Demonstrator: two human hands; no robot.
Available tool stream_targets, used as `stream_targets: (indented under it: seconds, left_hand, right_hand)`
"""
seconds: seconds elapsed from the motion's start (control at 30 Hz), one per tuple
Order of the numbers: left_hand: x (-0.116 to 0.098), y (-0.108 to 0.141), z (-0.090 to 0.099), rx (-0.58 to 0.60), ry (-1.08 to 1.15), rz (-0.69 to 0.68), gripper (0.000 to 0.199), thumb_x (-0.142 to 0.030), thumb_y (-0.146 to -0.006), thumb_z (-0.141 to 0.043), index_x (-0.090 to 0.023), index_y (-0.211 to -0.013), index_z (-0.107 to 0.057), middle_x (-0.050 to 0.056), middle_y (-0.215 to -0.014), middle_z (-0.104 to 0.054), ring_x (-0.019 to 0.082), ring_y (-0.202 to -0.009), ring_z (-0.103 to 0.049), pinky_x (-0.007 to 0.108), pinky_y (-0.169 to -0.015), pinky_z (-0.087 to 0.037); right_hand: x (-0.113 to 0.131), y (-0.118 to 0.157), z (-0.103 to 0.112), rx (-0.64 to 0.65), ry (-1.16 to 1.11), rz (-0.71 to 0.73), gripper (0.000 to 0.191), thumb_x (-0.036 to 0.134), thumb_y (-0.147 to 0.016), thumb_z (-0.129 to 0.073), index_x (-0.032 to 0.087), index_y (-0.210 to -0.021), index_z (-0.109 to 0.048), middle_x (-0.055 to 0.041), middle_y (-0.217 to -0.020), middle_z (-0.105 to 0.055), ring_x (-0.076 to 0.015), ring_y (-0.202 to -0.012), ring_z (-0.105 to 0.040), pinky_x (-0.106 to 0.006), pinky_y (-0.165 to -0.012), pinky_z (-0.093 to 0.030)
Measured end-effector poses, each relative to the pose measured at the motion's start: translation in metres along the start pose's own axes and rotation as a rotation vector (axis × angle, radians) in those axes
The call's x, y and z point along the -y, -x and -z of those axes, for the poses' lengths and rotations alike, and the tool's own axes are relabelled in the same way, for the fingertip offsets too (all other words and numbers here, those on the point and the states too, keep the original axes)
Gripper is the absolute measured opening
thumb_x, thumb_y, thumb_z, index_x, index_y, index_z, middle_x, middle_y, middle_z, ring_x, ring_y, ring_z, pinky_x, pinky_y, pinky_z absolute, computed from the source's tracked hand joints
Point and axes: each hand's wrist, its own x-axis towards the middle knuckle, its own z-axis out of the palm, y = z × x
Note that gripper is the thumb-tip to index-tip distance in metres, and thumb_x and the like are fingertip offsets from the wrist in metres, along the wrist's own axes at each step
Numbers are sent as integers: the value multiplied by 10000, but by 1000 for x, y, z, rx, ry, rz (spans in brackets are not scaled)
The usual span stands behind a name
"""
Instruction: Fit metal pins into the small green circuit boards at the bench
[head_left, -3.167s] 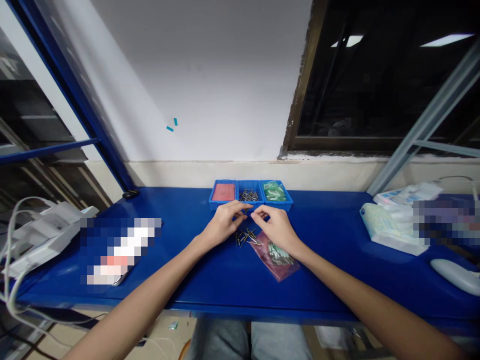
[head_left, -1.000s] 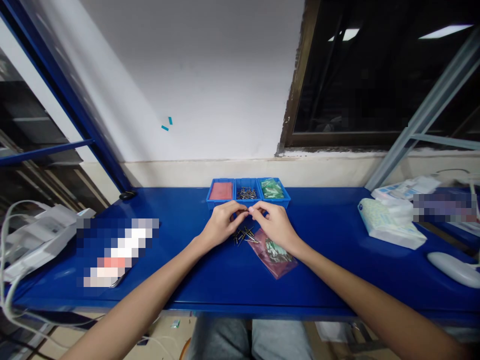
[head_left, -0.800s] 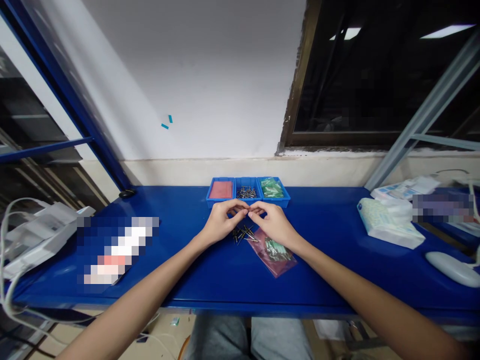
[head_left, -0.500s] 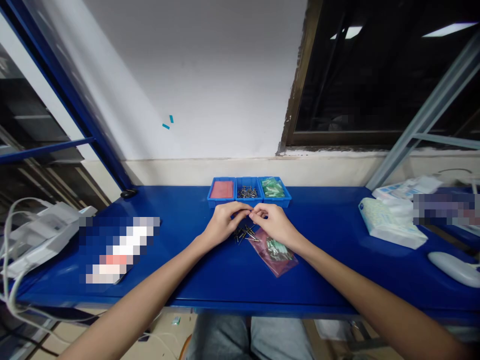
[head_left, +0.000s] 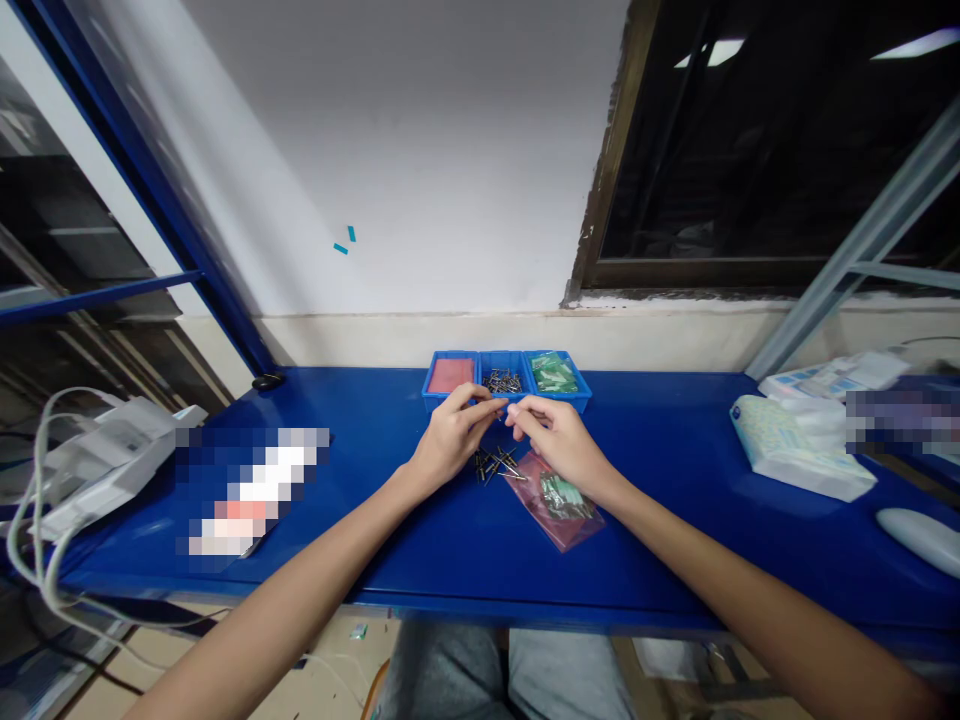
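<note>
Near the metal pins point(head_left: 492, 464) at mid-frame, fingertip work is apparently being done by the half-curled left hand point(head_left: 448, 438) and right hand point(head_left: 561, 436), any grip indiscernible, with steadiness seemingly required next.

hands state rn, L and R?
Left hand: thumb and fingers drawn close together; whether it grips something small can't be told.
Right hand: fingers curled, tips near the left's; a held item can't be made out.
</note>
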Motion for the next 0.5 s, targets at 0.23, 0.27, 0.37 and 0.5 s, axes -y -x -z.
stream_targets:
  seconds: [0.23, 0.27, 0.37, 0.5]
  left_hand:
    - [-6, -2, 2, 34, 186, 182, 232, -197, -981, -554, -175, -1197, -636, 64, -1033, -732, 153, -912, -699, 285, -839, -561]
    - [-7, -3, 2, 45, 191, 192, 187, -207, -974, -572, -181, -1135, -663, 55, -1018, -740, 153, -898, -704, 280, -832, -559]
    - [-8, -4, 4, 57, 209, 187, 113, -223, -954, -614, -190, -1019, -701, 36, -990, -753, 153, -891, -707, 274, -839, -550]
    - [-6, -4, 5, 51, 187, 144, 89, -233, -939, -639, -183, -946, -712, 37, -938, -736, 149, -861, -682, 276, -819, -536]
  right_hand:
    - [-18, -5, 0, 4, -24, -49, 136, 285, -887, -585, 180, -861, -667, -49, -787, -715, -184, -768, -682, -324, -763, -510]
    - [-20, -5, -1, 22, -39, -58, 147, 290, -888, -583, 176, -859, -670, -55, -797, -721, -186, -777, -687, -324, -765, -513]
    - [-21, -4, -4, 29, -86, -77, 197, 320, -904, -564, 166, -839, -669, -58, -791, -718, -182, -759, -683, -303, -722, -511]
    - [-16, 1, -6, -39, 13, -22, 207, 318, -922, -550, 175, -841, -676, -43, -774, -712, -181, -742, -672, -283, -681, -492]
